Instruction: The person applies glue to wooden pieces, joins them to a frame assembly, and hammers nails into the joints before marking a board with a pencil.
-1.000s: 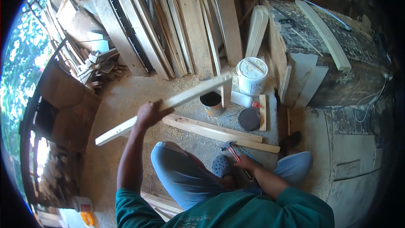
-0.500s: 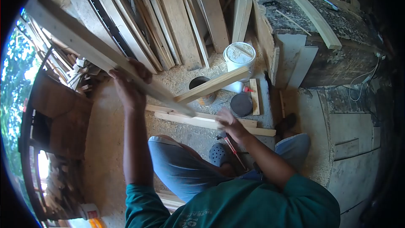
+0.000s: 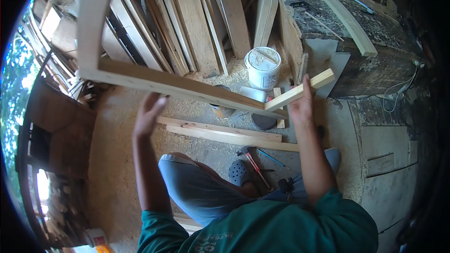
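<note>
A U-shaped wooden frame (image 3: 187,93) hangs in the air before me: one long rail with a curved piece rising at its left end and a short piece at its right end. My left hand (image 3: 149,115) is under the long rail, fingertips against its lower edge and partly hidden, thumb apart. At the other end my right hand (image 3: 301,105) grips the short piece, thumb in front and fingers mostly hidden behind. Below the frame, two wooden strips (image 3: 225,134) lie side by side on the floor. A hammer (image 3: 244,150) rests near my shoe (image 3: 240,172), close to red and blue slender tools.
A white bucket (image 3: 263,72), a can (image 3: 222,111) and a dark round lid (image 3: 264,122) stand or lie beyond the strips. Many boards (image 3: 197,23) lean at the back. On the right, a workbench (image 3: 347,23) carries a curved timber (image 3: 344,21). Shavings litter the floor.
The frame has turned and shifted right, its long rail now nearly level. My right hand has risen from over the strips to grip the short piece; my left hand is now lower on the rail.
</note>
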`<state>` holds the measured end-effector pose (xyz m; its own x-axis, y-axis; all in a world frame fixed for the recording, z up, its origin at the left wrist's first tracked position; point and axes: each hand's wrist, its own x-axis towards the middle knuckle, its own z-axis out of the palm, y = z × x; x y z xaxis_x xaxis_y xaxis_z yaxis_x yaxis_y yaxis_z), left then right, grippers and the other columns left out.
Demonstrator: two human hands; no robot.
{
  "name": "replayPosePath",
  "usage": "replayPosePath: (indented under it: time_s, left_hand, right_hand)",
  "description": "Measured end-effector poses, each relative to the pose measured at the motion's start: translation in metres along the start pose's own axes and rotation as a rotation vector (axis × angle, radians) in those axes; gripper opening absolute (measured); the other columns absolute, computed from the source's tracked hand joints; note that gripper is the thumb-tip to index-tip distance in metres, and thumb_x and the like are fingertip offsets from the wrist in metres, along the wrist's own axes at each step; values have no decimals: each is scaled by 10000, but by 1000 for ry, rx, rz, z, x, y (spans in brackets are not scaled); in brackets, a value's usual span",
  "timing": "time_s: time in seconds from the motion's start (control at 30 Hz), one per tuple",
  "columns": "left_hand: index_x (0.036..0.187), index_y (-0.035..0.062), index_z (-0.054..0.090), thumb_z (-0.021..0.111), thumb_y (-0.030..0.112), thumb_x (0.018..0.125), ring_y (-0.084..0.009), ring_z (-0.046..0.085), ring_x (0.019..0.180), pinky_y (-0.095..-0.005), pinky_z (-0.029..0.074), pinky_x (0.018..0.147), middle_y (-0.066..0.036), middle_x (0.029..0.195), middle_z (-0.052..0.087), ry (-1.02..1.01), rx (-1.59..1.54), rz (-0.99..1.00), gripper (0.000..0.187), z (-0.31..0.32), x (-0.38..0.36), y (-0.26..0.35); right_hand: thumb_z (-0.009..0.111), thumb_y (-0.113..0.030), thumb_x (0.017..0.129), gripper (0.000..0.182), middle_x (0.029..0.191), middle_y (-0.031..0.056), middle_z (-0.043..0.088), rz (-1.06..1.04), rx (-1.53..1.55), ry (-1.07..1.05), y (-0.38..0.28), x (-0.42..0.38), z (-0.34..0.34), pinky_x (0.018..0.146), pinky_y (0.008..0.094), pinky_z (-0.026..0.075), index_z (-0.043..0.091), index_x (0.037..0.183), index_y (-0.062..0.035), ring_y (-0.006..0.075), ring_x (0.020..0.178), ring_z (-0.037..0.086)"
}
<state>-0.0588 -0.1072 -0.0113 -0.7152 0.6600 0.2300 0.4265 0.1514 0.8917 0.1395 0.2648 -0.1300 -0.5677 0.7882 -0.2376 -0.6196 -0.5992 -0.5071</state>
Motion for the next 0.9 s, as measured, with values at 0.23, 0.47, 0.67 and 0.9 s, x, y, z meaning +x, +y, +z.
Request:
replayPosePath:
  time_s: [0.23,0.47,0.67,0.9]
  left_hand:
    - [1457,63,373,333,564,1013,-284,400,1371,-472,310,1120,-136,1488,422,524,-254,7,671,-86,-27,-14]
    - [1367,-11,448,698,432,874,-259,518,1234,-408,417,1019,-188,1337,544,95,190,-186,708,-7,8,-54]
    - [1030,8,688,778,353,817,-226,695,880,-357,524,798,-151,962,724,8,458,-408,415,-11,0,-120]
    - [1051,20,692,805,205,798,-192,676,931,-342,526,829,-105,1000,726,-166,427,-449,333,-10,-18,-142]
  right_hand:
    - [817,-308,803,469,916,5,560,-199,-348,5,2,59,-95,790,314,453,549,1118,-89,133,848,554]
    - [837,-313,778,450,919,30,605,-221,-687,49,25,59,-123,782,298,449,589,1040,-45,131,836,569]
    - [808,-301,814,338,926,-3,597,-287,-744,22,55,65,-150,798,285,442,599,986,-99,111,855,559]
    - [787,-329,826,428,1050,14,630,-88,-1014,-131,51,72,-155,884,293,446,629,1138,-81,127,987,580]
